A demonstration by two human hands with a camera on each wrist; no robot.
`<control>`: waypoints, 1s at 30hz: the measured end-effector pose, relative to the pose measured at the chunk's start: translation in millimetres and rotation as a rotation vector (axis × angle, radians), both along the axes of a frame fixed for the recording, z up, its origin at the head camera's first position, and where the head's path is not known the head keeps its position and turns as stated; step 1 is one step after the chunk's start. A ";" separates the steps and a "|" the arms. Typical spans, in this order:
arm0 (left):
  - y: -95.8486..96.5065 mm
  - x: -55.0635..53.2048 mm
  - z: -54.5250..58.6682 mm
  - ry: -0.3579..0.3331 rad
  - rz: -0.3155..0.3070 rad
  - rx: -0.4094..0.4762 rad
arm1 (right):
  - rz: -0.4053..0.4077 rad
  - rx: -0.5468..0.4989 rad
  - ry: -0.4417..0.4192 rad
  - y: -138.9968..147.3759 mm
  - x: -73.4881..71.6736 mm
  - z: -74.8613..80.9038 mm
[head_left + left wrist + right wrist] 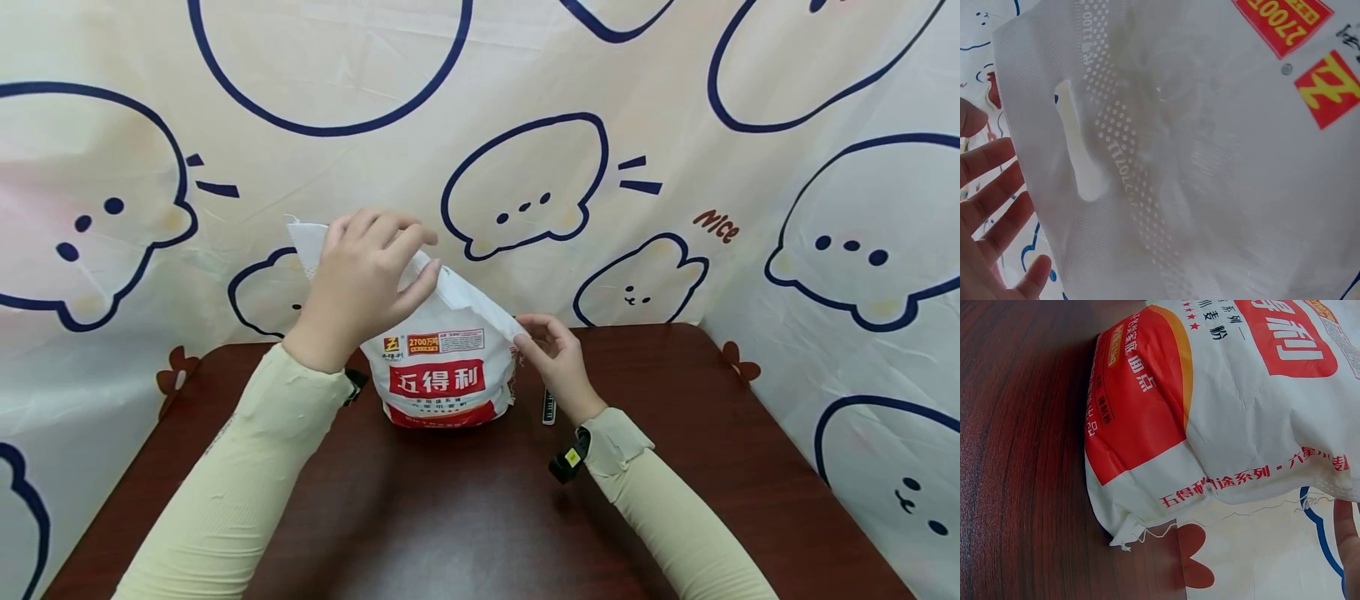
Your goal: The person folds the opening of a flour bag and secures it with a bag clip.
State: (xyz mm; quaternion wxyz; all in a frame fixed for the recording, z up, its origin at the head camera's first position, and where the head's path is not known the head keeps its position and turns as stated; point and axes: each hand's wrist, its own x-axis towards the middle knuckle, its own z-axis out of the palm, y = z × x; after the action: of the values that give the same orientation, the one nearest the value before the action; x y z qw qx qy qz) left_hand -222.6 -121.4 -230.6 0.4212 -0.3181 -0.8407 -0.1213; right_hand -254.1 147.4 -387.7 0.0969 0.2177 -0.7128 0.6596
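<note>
Head view shows the left hand (363,271) at the high left end of a white flour bag (431,342), its fingers loosely bent in front of the top edge. From the left wrist those fingers (997,200) look spread just beside the edge rather than pinching it, though whether a fingertip touches behind the plastic I cannot tell. At the right end of the same edge, the right hand (558,367) pinches the corner between thumb and fingers.

Between the hands the top strip (1032,94) slants, high on the left and low on the right, with a cut handle slot (1079,153) through it and a dotted band below. Lower down, the bag sits full and upright on the brown table (465,517), printed front to the near side. A loose thread (1160,534) trails along its right side.

As for progress, the bag appears to be in place and its top raised, with one corner gripped; the other end seems not yet pinched, so the handling of the top looks unfinished. No contents show outside the bag.

Right of the bag, near the right hand, lies a small black-and-white object (549,408); on the far side hangs a cartoon-printed cloth (517,83).
</note>
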 end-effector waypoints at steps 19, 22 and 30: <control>13.1 2.8 12.4 -0.149 0.026 -0.211 | -0.003 -0.010 -0.049 -4.2 12.9 15.7; 14.5 2.7 12.6 -0.180 0.050 -0.230 | -0.005 -0.002 -0.041 -6.1 21.6 24.3; 15.5 2.1 14.0 -0.218 0.084 -0.266 | 0.003 0.005 -0.041 -7.2 24.2 27.6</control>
State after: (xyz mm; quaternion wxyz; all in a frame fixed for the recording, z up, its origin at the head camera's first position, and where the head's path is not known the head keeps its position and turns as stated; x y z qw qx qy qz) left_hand -220.6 -105.9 -216.6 0.2866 -0.3205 -0.9025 -0.0249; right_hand -229.9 140.3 -360.1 0.0808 0.2058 -0.7157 0.6624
